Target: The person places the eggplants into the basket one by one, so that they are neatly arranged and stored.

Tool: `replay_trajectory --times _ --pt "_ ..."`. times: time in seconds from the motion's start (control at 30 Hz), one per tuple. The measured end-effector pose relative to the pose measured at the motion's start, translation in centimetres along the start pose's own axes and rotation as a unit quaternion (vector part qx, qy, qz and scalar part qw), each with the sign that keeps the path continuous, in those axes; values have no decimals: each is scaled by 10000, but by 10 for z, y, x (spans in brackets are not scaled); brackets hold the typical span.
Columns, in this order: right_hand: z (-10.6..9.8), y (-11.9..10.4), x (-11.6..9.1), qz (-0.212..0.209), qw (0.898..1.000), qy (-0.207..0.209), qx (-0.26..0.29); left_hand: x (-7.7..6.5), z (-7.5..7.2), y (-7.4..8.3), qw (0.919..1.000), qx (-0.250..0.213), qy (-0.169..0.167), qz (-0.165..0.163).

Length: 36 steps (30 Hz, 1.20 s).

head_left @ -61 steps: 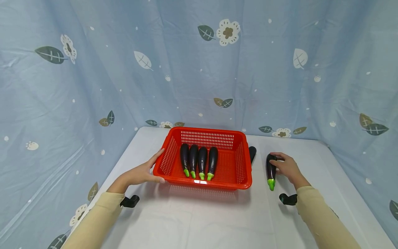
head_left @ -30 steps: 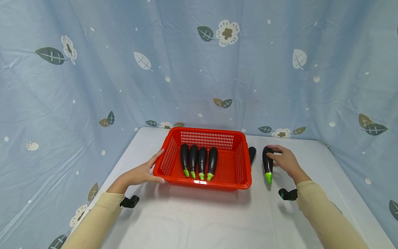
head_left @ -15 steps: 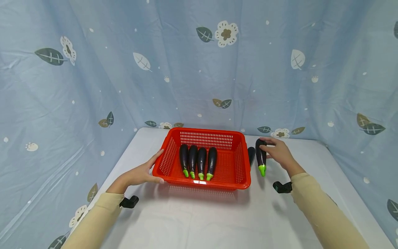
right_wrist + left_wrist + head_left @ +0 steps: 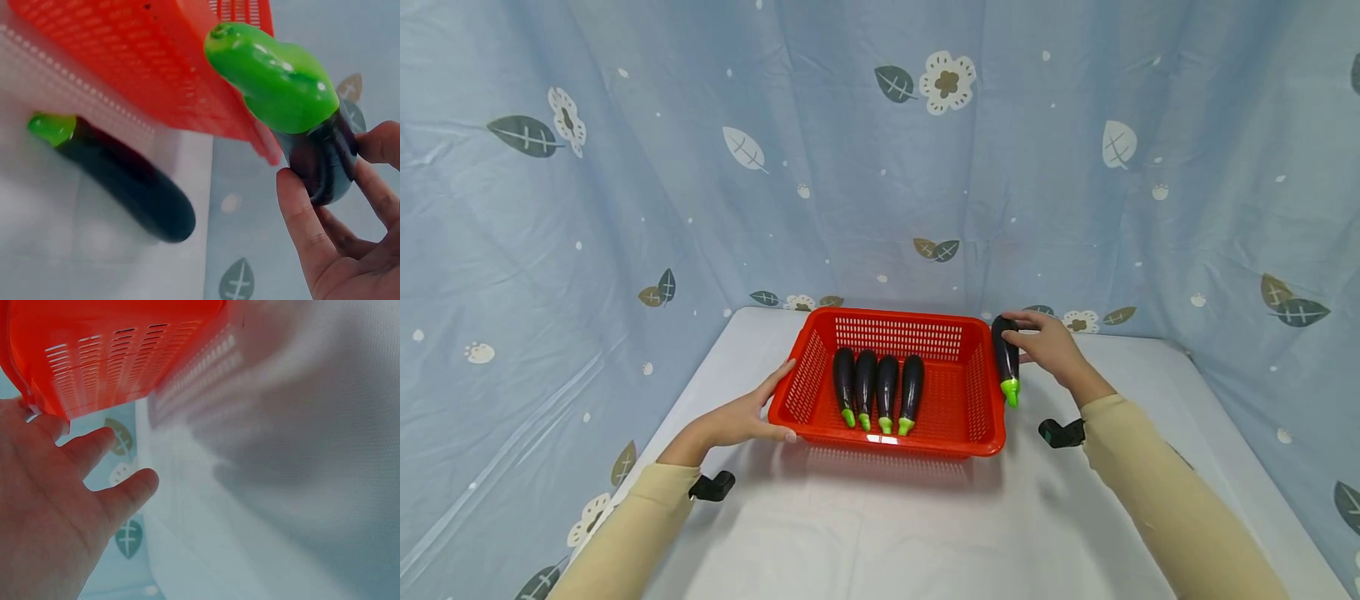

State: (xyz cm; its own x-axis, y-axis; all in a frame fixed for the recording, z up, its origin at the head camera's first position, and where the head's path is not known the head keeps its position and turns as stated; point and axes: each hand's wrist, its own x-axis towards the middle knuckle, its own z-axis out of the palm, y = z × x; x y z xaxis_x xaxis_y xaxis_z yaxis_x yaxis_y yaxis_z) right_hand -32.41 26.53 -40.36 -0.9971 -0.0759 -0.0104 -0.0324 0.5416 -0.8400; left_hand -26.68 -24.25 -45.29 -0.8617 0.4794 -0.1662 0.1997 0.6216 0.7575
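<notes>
My right hand (image 4: 1051,348) pinches a dark purple eggplant (image 4: 1007,358) near its rounded end, its green stem end pointing toward me. This eggplant is raised at the right rim of a red plastic basket (image 4: 977,446). In the right wrist view, another eggplant (image 4: 128,175) lies on the table below, beside the basket. Several eggplants (image 4: 887,392) lie side by side inside the basket, stem ends toward me. My left hand (image 4: 737,419) rests against the basket's front left corner with fingers spread; in the left wrist view some fingers (image 4: 128,497) extend straight, off the basket wall.
A white cloth covers the table (image 4: 850,533). Blue curtain (image 4: 865,183) with leaf and flower prints hangs behind and along both sides. A black wrist camera mount (image 4: 1062,433) juts from the right wrist, and another mount (image 4: 712,486) from the left.
My right hand has lifted the eggplant from the table and carried it left and away from me to the basket's right rim. The left hand and basket have stayed in place.
</notes>
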Motion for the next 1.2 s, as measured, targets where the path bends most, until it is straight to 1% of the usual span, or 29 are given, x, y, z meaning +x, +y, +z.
replay_trajectory --times 0.23,0.47,0.63,0.83,0.97,1.1,1.2 --pt "14 -13 8 18 9996 -157 224 0 0 -1 10000 9 5 7" --pt "29 -24 15 139 9989 -282 358 1 0 -1 10000 -40 10 19" --pt "42 -26 20 157 9981 -434 409 0 0 -1 10000 -44 25 20" --pt "61 -29 26 125 9982 -443 391 1 1 -3 10000 -43 20 17" --pt "72 -33 27 149 9976 -531 428 1 1 -3 10000 -53 8 25" --pt "79 -37 29 189 9976 -591 316 0 0 -2 10000 -10 12 23" --pt "84 -37 31 184 9981 -594 41 0 0 -1 10000 12 17 22"
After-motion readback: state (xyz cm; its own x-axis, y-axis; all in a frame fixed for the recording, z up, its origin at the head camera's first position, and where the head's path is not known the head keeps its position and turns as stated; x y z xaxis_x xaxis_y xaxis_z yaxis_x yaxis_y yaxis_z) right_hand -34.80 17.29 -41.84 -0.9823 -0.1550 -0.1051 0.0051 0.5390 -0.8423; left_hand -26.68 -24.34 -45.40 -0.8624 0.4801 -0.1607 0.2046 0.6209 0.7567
